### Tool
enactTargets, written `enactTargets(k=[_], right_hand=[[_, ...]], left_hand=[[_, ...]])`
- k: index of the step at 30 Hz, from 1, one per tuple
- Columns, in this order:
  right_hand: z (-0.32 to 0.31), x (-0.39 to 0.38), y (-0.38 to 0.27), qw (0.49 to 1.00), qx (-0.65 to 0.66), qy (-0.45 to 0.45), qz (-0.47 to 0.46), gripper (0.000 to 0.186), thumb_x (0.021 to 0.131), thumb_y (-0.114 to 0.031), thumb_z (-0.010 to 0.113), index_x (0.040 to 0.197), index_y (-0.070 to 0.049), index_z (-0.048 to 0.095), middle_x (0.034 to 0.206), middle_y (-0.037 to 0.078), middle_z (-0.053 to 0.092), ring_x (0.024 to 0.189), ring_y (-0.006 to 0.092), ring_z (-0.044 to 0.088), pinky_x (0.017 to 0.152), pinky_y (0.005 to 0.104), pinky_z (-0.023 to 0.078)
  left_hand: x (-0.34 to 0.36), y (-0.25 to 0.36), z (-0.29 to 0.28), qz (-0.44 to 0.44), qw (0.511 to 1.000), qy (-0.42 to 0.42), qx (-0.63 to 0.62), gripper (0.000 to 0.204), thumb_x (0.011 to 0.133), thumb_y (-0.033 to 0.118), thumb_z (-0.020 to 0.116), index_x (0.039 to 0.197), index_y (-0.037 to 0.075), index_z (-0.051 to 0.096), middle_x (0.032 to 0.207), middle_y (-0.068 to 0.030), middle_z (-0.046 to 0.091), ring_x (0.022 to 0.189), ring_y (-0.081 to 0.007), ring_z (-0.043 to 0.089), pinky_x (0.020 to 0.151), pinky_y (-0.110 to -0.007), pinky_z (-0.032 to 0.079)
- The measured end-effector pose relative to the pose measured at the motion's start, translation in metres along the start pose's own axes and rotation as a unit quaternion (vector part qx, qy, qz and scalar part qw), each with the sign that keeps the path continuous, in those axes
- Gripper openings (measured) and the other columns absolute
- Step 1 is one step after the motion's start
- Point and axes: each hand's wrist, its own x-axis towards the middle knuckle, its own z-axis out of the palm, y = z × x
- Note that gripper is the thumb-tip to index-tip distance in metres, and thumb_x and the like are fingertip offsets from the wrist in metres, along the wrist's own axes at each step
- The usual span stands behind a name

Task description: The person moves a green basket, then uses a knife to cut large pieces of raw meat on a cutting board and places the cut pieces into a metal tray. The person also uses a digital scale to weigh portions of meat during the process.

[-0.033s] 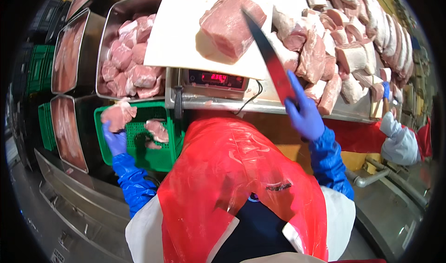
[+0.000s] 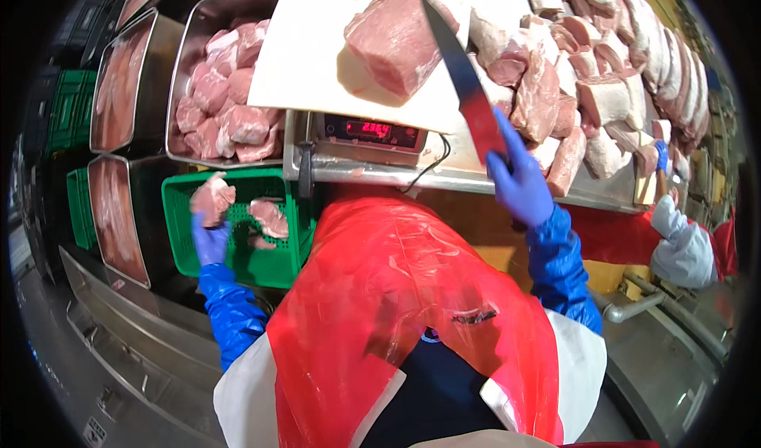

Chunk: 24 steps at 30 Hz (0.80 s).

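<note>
My left hand [image 2: 210, 240], in a blue glove, grips a piece of pink meat [image 2: 213, 200] over a green perforated crate [image 2: 184, 254]. A smaller meat piece [image 2: 270, 218] lies inside that crate. With fingers wrapped round its handle, my right hand [image 2: 521, 183] holds a long knife [image 2: 462, 76]. The blade points up and to the left, its tip over the right side of a large meat block [image 2: 400, 40]. That block rests on a white cutting board [image 2: 297, 68], above a scale with a red lit display [image 2: 369, 130].
A steel bin [image 2: 176, 123] full of meat chunks stands left of the board. Many cut meat pieces [image 2: 543, 99] are heaped on the table at right. Narrower steel bins [image 2: 148, 103] line the left. A co-worker's sleeve [image 2: 678, 242] and gloved hand show at far right.
My left hand has moved slightly right with the meat piece, farther in over the crate. The knife and my right hand have hardly moved.
</note>
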Motion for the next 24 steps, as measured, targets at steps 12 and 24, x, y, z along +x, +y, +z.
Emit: enactTargets(k=[12, 24], right_hand=[[0.027, 0.283, 0.001, 0.896, 0.404, 0.149, -0.111, 0.023, 0.095, -0.013, 0.059, 0.116, -0.004, 0.053, 0.084, 0.007, 0.061, 0.07, 0.0141, 0.061, 0.06, 0.023, 0.047], [0.071, 0.099, -0.023, 0.991, 0.113, 0.033, -0.056, 0.063, 0.098, -0.012, 0.054, 0.156, -0.02, 0.032, 0.109, 0.017, 0.072, 0.098, 0.0235, 0.069, 0.087, 0.0372, 0.052]], left_hand=[[0.025, -0.105, 0.337, 0.401, 0.824, -0.282, 0.286, 0.05, 0.1, 0.017, 0.054, 0.142, -0.008, 0.042, 0.147, -0.0198, 0.046, 0.139, -0.0265, 0.04, 0.116, -0.037, 0.029], [-0.006, -0.1, 0.364, 0.393, 0.847, -0.196, 0.299, 0.017, 0.089, 0.008, 0.068, 0.105, 0.002, 0.064, 0.104, -0.0087, 0.063, 0.1, -0.0227, 0.06, 0.09, -0.04, 0.048]])
